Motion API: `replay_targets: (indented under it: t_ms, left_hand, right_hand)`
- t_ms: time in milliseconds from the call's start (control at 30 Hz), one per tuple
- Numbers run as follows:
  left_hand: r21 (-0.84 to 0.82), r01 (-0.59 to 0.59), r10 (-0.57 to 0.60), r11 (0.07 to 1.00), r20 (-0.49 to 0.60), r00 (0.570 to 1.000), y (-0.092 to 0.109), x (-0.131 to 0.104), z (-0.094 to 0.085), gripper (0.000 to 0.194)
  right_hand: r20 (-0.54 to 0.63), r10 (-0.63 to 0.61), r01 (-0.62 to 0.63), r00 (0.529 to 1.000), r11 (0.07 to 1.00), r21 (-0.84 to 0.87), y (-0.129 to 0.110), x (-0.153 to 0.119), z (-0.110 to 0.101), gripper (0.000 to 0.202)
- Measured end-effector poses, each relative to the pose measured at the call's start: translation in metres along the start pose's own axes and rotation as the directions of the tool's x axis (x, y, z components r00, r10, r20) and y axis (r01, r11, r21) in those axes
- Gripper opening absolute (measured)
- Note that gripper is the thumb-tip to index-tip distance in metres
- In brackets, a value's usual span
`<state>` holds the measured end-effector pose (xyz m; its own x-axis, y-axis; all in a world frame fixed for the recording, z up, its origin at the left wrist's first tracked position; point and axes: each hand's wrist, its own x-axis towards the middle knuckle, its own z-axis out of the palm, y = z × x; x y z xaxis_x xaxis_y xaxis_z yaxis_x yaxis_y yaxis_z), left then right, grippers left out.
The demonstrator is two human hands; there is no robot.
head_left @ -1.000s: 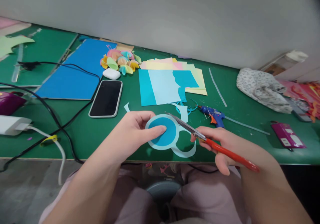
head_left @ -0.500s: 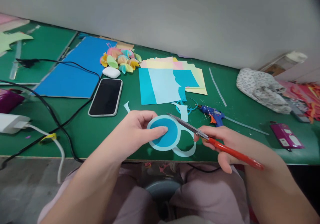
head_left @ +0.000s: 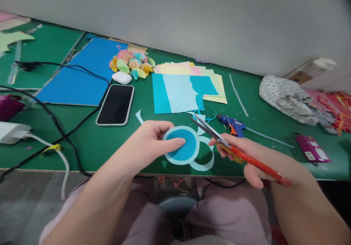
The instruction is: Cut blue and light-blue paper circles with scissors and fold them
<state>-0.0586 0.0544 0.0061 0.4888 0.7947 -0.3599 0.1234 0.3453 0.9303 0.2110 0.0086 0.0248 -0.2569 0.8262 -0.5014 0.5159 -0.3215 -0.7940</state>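
Between thumb and fingers, my left hand point(head_left: 156, 139) pinches a round paper piece point(head_left: 189, 148), a blue disc with a pale blue rim. My right hand point(head_left: 241, 153) holds scissors point(head_left: 255, 161) with red on the handle and a bit of yellow below. The blades are slightly parted and point up and left, just right of the disc and not touching it. A pale curved paper offcut point(head_left: 204, 165) lies under and beside the disc's right edge. Behind the hands is a stack of blue and pale sheets point(head_left: 179, 93).
On the green table point(head_left: 148, 157) lie a phone point(head_left: 115, 105), a white case point(head_left: 122, 78), paper petals point(head_left: 134, 64) and a blue board point(head_left: 79, 73). A blue glue gun point(head_left: 233, 125) sits behind my right hand. Black cables point(head_left: 52, 115) cross the left side; a purple packet point(head_left: 312, 148) is at right.
The scissor blades have opened a little and moved slightly away from the disc's top edge; yellow now shows below the handle. The disc has shifted slightly right in my left hand.
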Motion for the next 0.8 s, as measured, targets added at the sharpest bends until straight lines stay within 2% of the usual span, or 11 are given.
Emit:
replay_targets:
  t_ms: [100,200,267,400,533,667,733,800]
  left_hand:
    - [-0.006,0.015,-0.015,1.0,0.005,1.0,-0.002,0.003,0.003,0.023]
    - [-0.026,0.007,-0.007,1.0,-0.001,1.0,-0.006,0.008,0.005,0.023]
    - [-0.052,-0.014,0.014,0.999,-0.005,1.0,-0.01,0.012,0.007,0.023]
    - [-0.017,-0.055,0.055,0.998,-0.022,0.998,-0.018,0.017,0.014,0.024]
    - [0.029,-0.068,0.069,0.997,-0.024,0.997,-0.023,0.018,0.024,0.027]
    - [0.071,-0.09,0.094,0.993,-0.059,0.994,-0.022,0.018,0.026,0.028]
    - [0.096,-0.13,0.141,0.987,-0.12,0.983,-0.02,0.012,0.028,0.027]
    - [0.137,-0.193,0.223,0.972,-0.249,0.942,-0.02,-0.002,0.039,0.026]
  right_hand:
    - [0.067,-0.039,0.041,0.997,0.999,-0.029,0.0,0.003,0.007,0.043]
    - [0.054,-0.154,0.153,0.987,0.988,0.016,-0.002,0.009,0.017,0.059]
    - [-0.006,-0.198,0.197,0.98,0.974,0.115,-0.005,0.014,0.026,0.057]
    - [-0.208,-0.237,0.289,0.949,0.916,0.277,-0.01,0.025,0.045,0.034]
    - [-0.308,-0.26,0.347,0.915,0.896,0.275,-0.008,0.037,0.057,0.032]
    - [-0.364,-0.275,0.379,0.89,0.889,0.256,-0.007,0.039,0.058,0.032]
    - [-0.407,-0.277,0.399,0.871,0.88,0.256,-0.008,0.037,0.054,0.033]
    - [-0.471,-0.263,0.416,0.842,0.873,0.256,-0.009,0.034,0.047,0.033]
